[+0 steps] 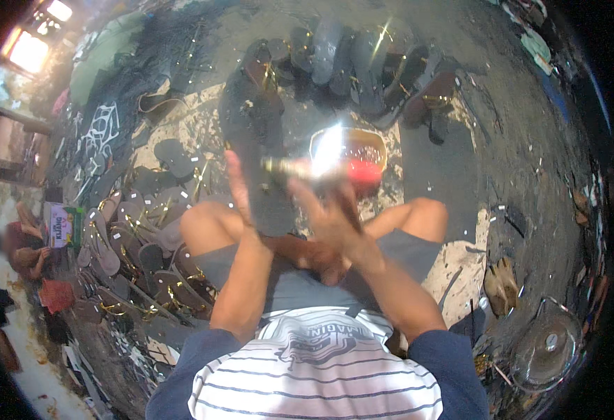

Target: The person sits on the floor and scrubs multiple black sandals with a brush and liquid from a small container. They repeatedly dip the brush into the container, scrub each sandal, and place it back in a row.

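Note:
I sit cross-legged with both forearms reaching over my lap. My left hand (240,192) holds a dark flat sole (270,203) upright along its palm, its fingers stretched up beside the edge. My right hand (333,217) is smeared by motion just to the right of the sole. A blurred slim stick with a pale tip (279,166) runs from near that hand toward the sole; its kind and the grip on it are unclear. Just beyond stands a yellowish, rounded-corner tub (384,150), with something red and a bright glare at it.
Dark sandals (328,56) with gold trim form an arc ahead; many more sandals (132,238) lie at left. A long dark sheet (438,182) lies at right, near a brown crumpled item (501,287) and a round wire-guarded fan (546,346). Another person (27,252) is at far left.

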`<state>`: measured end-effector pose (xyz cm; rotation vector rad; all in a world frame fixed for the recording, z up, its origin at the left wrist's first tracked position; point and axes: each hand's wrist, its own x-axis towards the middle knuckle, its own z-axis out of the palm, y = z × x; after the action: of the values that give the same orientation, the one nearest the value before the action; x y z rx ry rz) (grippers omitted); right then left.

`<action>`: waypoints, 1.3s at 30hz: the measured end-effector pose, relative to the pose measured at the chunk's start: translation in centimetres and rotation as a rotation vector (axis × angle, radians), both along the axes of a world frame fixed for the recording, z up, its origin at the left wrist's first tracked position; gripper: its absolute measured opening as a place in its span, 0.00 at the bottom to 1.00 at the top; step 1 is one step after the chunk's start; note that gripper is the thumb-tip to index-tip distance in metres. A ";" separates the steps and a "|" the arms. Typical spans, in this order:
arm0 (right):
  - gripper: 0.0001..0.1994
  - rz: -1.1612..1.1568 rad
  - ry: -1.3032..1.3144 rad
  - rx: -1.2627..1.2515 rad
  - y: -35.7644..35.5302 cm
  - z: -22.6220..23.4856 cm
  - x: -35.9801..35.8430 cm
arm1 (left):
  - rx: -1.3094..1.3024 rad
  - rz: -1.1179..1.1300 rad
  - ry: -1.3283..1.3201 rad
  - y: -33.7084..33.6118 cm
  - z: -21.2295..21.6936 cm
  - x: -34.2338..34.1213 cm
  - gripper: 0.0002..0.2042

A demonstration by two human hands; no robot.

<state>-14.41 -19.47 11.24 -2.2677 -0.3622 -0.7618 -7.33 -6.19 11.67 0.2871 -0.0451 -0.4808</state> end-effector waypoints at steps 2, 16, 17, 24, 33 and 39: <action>0.15 0.157 0.174 0.453 1.5 -0.3 -1.7 | 0.090 0.055 -0.017 1.1 -0.3 1.4 0.32; 0.10 0.390 0.161 0.441 -1.6 -1.1 5.7 | -0.265 -0.130 0.063 -0.8 -2.6 -1.3 0.33; 0.11 0.374 0.170 0.536 -2.2 -1.0 6.8 | -0.086 -0.023 0.059 -2.2 -0.6 -1.8 0.25; 0.15 0.458 0.363 0.447 -0.8 0.7 -1.0 | -0.068 -0.373 0.204 0.4 -2.6 0.5 0.42; 0.18 -0.061 0.411 0.980 -6.3 4.9 -3.7 | 0.603 -0.120 0.200 -1.2 -7.4 17.5 0.32; 0.17 -0.422 0.495 0.757 -9.3 4.1 -4.6 | 1.274 0.178 -0.004 6.8 -11.3 25.0 0.34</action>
<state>-19.04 -28.80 15.39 -1.7136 0.5680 -0.4006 17.63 0.66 0.35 1.5266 0.2959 -0.2738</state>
